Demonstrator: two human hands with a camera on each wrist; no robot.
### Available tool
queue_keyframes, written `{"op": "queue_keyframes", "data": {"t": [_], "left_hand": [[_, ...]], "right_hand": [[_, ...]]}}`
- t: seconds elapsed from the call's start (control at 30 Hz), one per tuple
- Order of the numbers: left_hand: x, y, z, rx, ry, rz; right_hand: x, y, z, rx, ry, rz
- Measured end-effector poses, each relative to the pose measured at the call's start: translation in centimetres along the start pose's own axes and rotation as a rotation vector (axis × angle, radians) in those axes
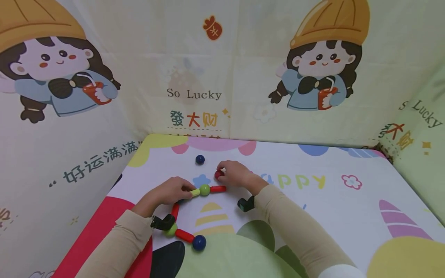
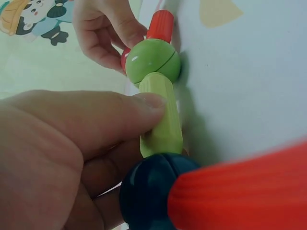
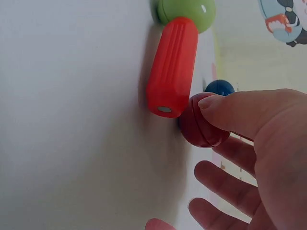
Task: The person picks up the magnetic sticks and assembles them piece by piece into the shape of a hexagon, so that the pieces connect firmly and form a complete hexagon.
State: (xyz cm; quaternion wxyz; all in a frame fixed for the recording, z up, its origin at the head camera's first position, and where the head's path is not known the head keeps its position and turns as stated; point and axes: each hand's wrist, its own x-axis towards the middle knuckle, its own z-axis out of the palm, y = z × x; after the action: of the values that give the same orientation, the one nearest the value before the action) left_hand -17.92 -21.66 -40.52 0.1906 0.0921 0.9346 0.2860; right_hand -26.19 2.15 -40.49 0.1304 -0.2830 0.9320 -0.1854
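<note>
My left hand [image 1: 171, 191] pinches a yellow-green rod [image 2: 164, 136] between thumb and fingers. That rod joins a light green ball [image 1: 204, 189], from which a red rod [image 1: 218, 189] points right, its end showing a small metal disc in the right wrist view. At the rod's other end, a dark blue ball [image 2: 146, 191] leads to a second red rod [image 1: 175, 211], partly behind my hand. Farther along the bent chain come another green ball [image 1: 170, 232], a red rod [image 1: 184, 235] and a blue ball [image 1: 199, 243]. My right hand [image 1: 238, 174] holds a red ball [image 3: 197, 128] close beside the free rod end.
A loose dark blue ball [image 1: 199, 159] lies farther back on the printed table cover [image 1: 299, 204]. Black wrist-worn devices show at both cuffs, the left one [image 1: 163, 222] overlapping the chain in the head view. A patterned curtain [image 1: 243, 85] hangs behind the table.
</note>
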Motion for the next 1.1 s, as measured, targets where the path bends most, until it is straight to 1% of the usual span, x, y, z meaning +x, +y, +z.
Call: {"op": "queue_keyframes", "data": {"t": [0.17,0.33,0.4,0.47,0.6,0.73,0.9,1.03,1.1], "left_hand": [[-0.1,0.1,0.1,0.0,0.012,-0.001],[0.0,0.2,0.2,0.033,0.026,0.024],[0.1,0.2,0.2,0.047,0.027,0.028],[0.1,0.1,0.1,0.057,0.022,0.02],[-0.1,-0.1,0.0,0.074,0.007,0.025],[-0.4,0.2,-0.1,0.083,-0.003,0.036],[-0.7,0.5,0.0,0.072,-0.007,0.042],[-0.7,0.4,0.0,0.06,-0.01,0.048],[-0.6,0.3,0.0,0.055,-0.013,0.041]], "right_hand": [[-0.6,0.2,-0.1,0.028,-0.009,-0.001],[-1.9,0.9,-0.4,-0.023,0.008,0.015],[-2.5,1.2,-0.6,-0.025,0.013,0.017],[-3.1,1.4,-0.6,-0.018,0.016,0.009],[-4.0,1.6,-0.5,0.008,0.019,-0.02],[-4.8,1.7,-0.2,0.049,0.02,-0.032],[-5.6,1.7,0.0,0.09,0.024,-0.033],[-5.9,1.7,0.2,0.109,0.042,-0.055],[-6.0,1.7,0.3,0.112,0.047,-0.057]]}}
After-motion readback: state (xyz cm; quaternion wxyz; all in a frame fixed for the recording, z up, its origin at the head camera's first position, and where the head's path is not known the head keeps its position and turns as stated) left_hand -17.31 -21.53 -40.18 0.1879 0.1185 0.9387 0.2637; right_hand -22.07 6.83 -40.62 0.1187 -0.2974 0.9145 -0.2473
